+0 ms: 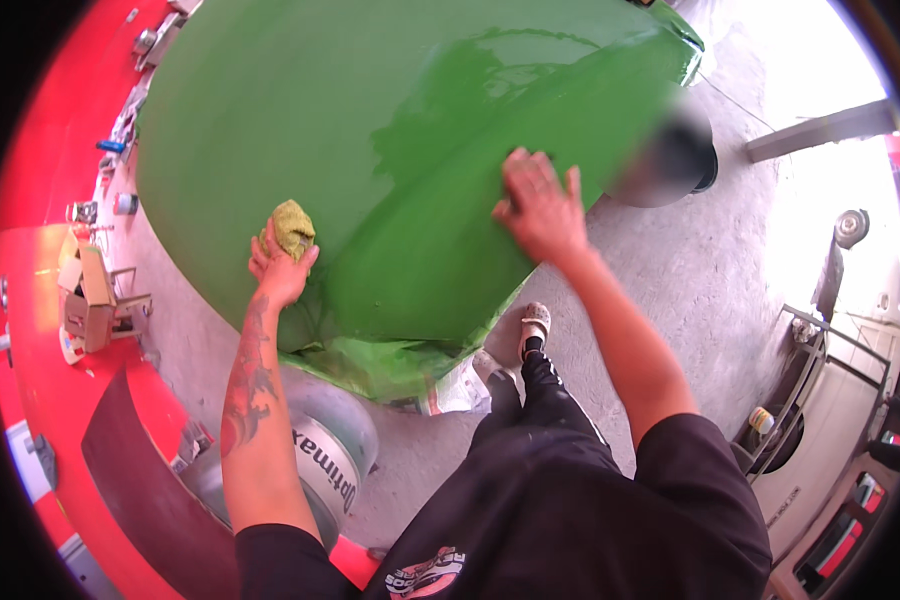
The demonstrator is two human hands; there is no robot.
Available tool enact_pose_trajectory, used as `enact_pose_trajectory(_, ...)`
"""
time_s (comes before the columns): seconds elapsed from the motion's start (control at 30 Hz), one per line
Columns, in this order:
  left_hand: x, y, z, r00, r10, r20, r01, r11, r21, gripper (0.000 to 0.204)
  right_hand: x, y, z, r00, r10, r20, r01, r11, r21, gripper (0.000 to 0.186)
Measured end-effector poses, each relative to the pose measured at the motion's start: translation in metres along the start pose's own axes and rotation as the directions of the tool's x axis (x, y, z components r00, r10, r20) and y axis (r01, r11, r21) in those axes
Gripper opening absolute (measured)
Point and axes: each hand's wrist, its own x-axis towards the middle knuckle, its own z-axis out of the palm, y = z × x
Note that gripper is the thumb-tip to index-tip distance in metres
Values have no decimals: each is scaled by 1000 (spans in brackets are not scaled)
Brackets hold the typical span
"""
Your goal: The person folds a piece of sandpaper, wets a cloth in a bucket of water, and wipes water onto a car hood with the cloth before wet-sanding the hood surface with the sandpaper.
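Observation:
A large, curved green painted panel (260,130) fills the upper middle, with glossy, wet-looking darker patches (450,90) across it. My left hand (283,268) is closed round a crumpled yellow-green cloth (292,228) over the panel's near left part. To the right, my right hand (545,205) presses on the green surface with its fingers bent and the little finger held apart. A thin dark edge shows at its fingertips; what lies under the hand is hidden. Crinkled green plastic film (380,365) hangs along the panel's near edge.
A grey drum (335,440) stands below my left forearm, near a dark curved panel (145,480). Cardboard boxes (90,300) are at the left by the red wall. A dark round object (705,165), partly blurred, sits beyond the panel's right edge. A metal frame (820,370) stands at right.

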Motion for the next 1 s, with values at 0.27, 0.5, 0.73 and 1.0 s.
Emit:
enact_pose_trajectory(0.27,-9,31,-11,987,-152,44,153,988,-18,105,-82,-17,10,964,-211,163,216,976,-13,75)
enact_pose_trajectory(0.5,-11,31,-9,986,-153,68,158,985,-68,104,-81,-131,23,705,-649,286,635,757,156,70)
enact_pose_trajectory(0.73,-4,22,-4,986,-134,94,135,991,-2,104,-95,-78,12,527,-807,268,806,574,142,69)
enact_pose_trajectory(1.0,-3,33,-7,980,-150,127,147,989,35,106,-65,-97,9,440,-864,245,863,483,149,57)
